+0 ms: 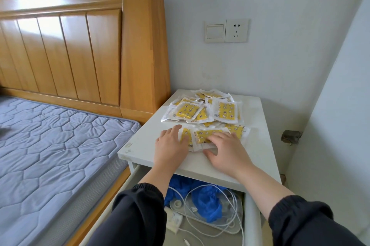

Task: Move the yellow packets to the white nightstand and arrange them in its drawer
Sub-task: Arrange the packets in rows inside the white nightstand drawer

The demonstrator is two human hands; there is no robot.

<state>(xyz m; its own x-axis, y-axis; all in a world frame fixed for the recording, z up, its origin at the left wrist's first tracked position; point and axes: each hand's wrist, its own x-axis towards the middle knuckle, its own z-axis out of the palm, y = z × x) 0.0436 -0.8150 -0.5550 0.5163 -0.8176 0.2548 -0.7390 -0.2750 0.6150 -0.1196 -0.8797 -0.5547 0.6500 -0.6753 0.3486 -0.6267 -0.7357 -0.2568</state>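
Note:
Several yellow packets in clear wrappers lie on the white nightstand's top (pixel 144 141). A loose pile (pixel 202 108) sits toward the back. A smaller bunch of packets (pixel 202 135) lies near the front, between my hands. My left hand (pixel 170 144) rests against the bunch's left side with its fingers on the packets. My right hand (pixel 226 149) lies on the right side of the bunch, fingers spread over the top and thumb at the front edge. The drawer (pixel 250 215) below stands pulled out.
Inside the drawer lie blue gloves (pixel 208 201), white cables (pixel 226 223) and a white charger (pixel 174 219). A wooden bed with a grey mattress (pixel 50 145) stands to the left. A wall switch and socket (pixel 226 30) hang above the nightstand. A white wall closes in on the right.

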